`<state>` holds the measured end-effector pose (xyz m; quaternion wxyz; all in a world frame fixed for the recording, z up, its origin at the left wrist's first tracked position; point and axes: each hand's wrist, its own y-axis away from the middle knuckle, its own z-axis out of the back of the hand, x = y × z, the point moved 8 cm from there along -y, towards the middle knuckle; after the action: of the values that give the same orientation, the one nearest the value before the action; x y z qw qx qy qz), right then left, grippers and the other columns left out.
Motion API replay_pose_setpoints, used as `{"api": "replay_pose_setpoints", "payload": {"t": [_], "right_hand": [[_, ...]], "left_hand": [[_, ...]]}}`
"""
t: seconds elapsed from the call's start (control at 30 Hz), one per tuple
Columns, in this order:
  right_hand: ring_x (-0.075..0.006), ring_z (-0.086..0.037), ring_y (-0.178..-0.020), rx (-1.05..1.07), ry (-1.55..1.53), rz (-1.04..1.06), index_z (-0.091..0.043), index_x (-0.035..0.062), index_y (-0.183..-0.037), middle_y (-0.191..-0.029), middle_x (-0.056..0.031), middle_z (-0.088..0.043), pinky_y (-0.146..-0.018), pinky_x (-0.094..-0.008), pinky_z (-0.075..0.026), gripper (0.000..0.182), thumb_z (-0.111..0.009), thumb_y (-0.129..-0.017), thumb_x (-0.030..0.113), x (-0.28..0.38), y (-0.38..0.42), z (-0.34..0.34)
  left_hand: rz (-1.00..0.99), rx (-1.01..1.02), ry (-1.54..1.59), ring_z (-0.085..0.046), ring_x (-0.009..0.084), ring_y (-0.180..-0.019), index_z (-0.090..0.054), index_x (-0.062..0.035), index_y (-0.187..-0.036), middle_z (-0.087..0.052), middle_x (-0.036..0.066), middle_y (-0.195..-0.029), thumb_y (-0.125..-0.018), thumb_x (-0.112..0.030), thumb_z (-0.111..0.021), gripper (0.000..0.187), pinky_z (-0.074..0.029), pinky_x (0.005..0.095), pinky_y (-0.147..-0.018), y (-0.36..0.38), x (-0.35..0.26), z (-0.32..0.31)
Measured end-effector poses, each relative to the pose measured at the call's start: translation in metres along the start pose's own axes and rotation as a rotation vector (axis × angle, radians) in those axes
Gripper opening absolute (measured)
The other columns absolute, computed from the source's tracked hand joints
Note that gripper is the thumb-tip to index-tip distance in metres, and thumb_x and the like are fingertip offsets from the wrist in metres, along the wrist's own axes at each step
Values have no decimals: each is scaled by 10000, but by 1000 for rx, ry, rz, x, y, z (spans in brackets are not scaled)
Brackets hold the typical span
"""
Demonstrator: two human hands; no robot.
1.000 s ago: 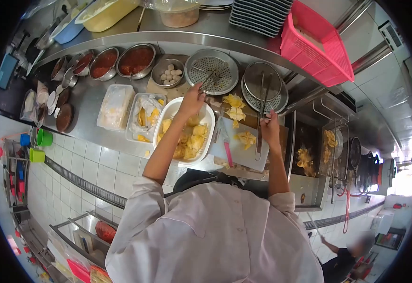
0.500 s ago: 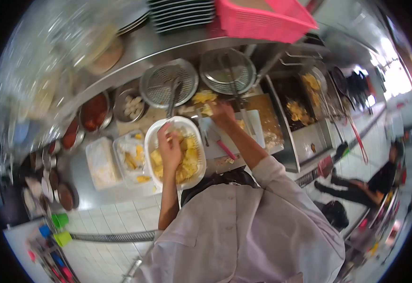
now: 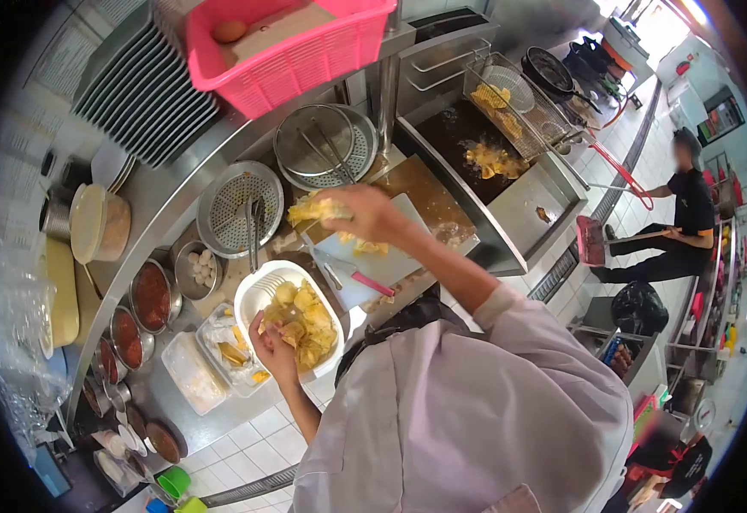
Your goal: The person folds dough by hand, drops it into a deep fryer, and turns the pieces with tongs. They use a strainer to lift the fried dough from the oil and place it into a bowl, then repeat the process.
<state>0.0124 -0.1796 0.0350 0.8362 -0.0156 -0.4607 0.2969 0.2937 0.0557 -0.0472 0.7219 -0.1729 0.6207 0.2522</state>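
Note:
A white plastic basket (image 3: 332, 363) stands at the counter's front edge, holding yellow batter-coated pieces (image 3: 309, 321). My left hand (image 3: 276, 352) is at its left rim, fingers curled over the edge; the fingertips are partly hidden. Over the white cutting board (image 3: 407, 224), my right hand (image 3: 366, 214) is closed on a limp yellow batter-coated piece (image 3: 315, 209). Another yellow piece (image 3: 370, 247) lies on the board below that hand. Close by on the board is a pink-handled knife (image 3: 372, 283). Left of the basket sits a clear tub (image 3: 235, 352) with some orange-yellow pieces.
To the right is a deep fryer (image 3: 450, 128) with food bubbling in oil and a wire basket (image 3: 497, 107). Metal strainers (image 3: 241, 209), bowls of red sauce (image 3: 150, 295) and a pink basket (image 3: 296, 56) stand behind. A person (image 3: 690, 205) holds a dustpan across the aisle.
The view has turned, showing more of the fryer. My left hand has gone from over the middle of the basket to its left rim. My right hand now holds a yellow piece above the board.

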Motion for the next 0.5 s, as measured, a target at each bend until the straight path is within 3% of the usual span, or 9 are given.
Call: {"api": "replay_pose_setpoints", "payload": {"t": [0.07,0.13,0.27,0.37,0.5], "right_hand": [[-329,-712,-992,-1,-129,-78,-674,197,-1271,-1024,-144,-739,-868,-468,-549,432,-791,-885,352,-3,0,59],[-387,-677,-991,-29,19,-233,-671,149,-1260,-1027,-156,-722,-896,-455,-532,408,-768,-913,341,-29,11,113],[-397,-673,-1001,16,449,-232,-640,195,-1262,-983,-155,-718,-888,-484,-525,425,-800,-878,282,-122,33,193],[-399,-667,-1026,96,554,-330,-626,214,-1271,-1015,-158,-713,-902,-501,-513,451,-813,-862,256,-229,49,207],[-370,-636,-1178,203,725,-465,-634,279,-1282,-1137,-121,-708,-929,-515,-520,524,-857,-809,243,-340,44,196]], "left_hand": [[53,-22,7,-662,113,-924,-560,-58,-1418,-685,65,-1009,-1097,-184,-550,345,-523,252,-780,11,-15,-4],[7,-44,-34,-653,114,-923,-557,-59,-1424,-684,63,-1010,-1098,-182,-542,349,-519,263,-792,16,-14,-7],[37,-112,-95,-638,123,-928,-555,-60,-1427,-682,58,-1019,-1102,-173,-521,346,-511,286,-825,37,-9,-20],[60,-145,-151,-639,143,-971,-549,-50,-1420,-668,69,-1118,-1108,-161,-510,334,-509,292,-853,57,-28,-51],[99,-149,-196,-641,153,-1013,-535,-25,-1418,-635,84,-1289,-1111,-176,-527,343,-513,291,-881,83,-17,-78]]}}
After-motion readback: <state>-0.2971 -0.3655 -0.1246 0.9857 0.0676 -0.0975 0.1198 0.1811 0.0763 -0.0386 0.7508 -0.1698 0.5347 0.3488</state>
